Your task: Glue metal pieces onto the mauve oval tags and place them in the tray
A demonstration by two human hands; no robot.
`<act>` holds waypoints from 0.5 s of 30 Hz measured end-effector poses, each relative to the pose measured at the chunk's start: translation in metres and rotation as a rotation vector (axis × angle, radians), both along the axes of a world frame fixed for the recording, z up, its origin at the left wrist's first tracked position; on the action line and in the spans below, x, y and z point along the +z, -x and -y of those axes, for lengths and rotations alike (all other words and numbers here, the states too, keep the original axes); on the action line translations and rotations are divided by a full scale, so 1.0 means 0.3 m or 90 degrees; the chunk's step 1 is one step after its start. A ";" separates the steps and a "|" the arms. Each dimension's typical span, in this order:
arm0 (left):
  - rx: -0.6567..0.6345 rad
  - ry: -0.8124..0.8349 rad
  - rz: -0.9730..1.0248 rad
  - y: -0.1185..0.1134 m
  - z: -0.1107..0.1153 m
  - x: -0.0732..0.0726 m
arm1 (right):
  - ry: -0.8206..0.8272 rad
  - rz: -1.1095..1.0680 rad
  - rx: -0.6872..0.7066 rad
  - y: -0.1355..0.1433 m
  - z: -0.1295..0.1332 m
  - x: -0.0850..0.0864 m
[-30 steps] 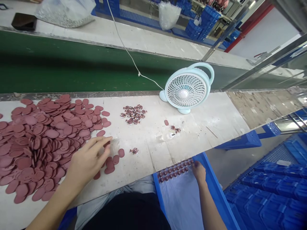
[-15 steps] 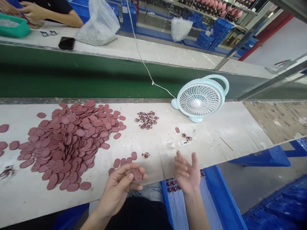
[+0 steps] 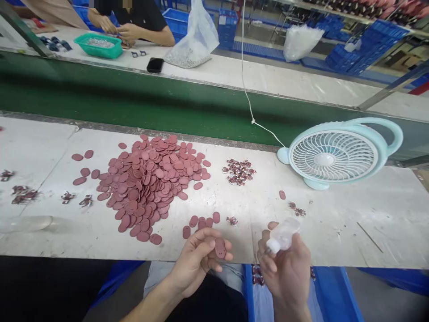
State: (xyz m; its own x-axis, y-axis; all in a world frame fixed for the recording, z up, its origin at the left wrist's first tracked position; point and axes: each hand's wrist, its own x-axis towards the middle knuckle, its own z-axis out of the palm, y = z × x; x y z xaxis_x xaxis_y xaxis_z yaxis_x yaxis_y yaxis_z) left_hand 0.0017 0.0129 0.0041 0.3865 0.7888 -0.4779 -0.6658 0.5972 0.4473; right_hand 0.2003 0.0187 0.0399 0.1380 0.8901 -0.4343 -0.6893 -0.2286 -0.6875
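Between the thumb and fingers of my left hand [image 3: 201,257] is an oval reddish-brown disc [image 3: 220,248] with small holes near one end. My right hand [image 3: 286,264] is wrapped round a small clear squeeze bottle [image 3: 284,235], its white cap and thin tip tilted down to the left. Just beyond my left hand lie several more discs [image 3: 202,222], beside a small brown-and-silver metal piece [image 3: 232,221]. A large heap of the same discs [image 3: 150,183] spreads to the left. Farther back sits a cluster of small metal pieces [image 3: 239,172].
A pale blue fan [image 3: 331,154] stands at the right, its white cord [image 3: 250,100] running upward. Below the table edge is a blue tray [image 3: 338,290] holding rows of pieces. Another clear bottle [image 3: 27,223] lies far left. Across the green divider [image 3: 150,98] a person works near a green basket [image 3: 114,50].
My right hand, empty before, now holds the squeeze bottle. My left hand still holds the disc. The view has turned left, bringing more of the table's left side into sight.
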 end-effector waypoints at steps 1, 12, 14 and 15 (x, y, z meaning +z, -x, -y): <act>-0.001 0.006 0.002 -0.003 -0.005 0.004 | 0.000 0.046 0.023 0.023 0.017 0.010; -0.052 -0.055 -0.011 -0.001 0.008 0.017 | -0.126 0.407 -0.015 0.172 0.074 0.045; -0.050 -0.063 -0.011 -0.006 0.015 0.014 | -0.142 0.447 -0.031 0.187 0.077 0.048; -0.047 -0.066 -0.010 -0.009 0.019 0.013 | -0.147 0.462 -0.036 0.192 0.079 0.046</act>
State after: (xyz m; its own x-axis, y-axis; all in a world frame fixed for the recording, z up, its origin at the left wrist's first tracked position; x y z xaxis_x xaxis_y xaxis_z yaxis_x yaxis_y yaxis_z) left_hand 0.0044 0.0073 0.0081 0.4382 0.8040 -0.4018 -0.6145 0.5942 0.5189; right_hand 0.1429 -0.0049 0.0538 0.3661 0.9304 -0.0206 -0.0524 -0.0015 -0.9986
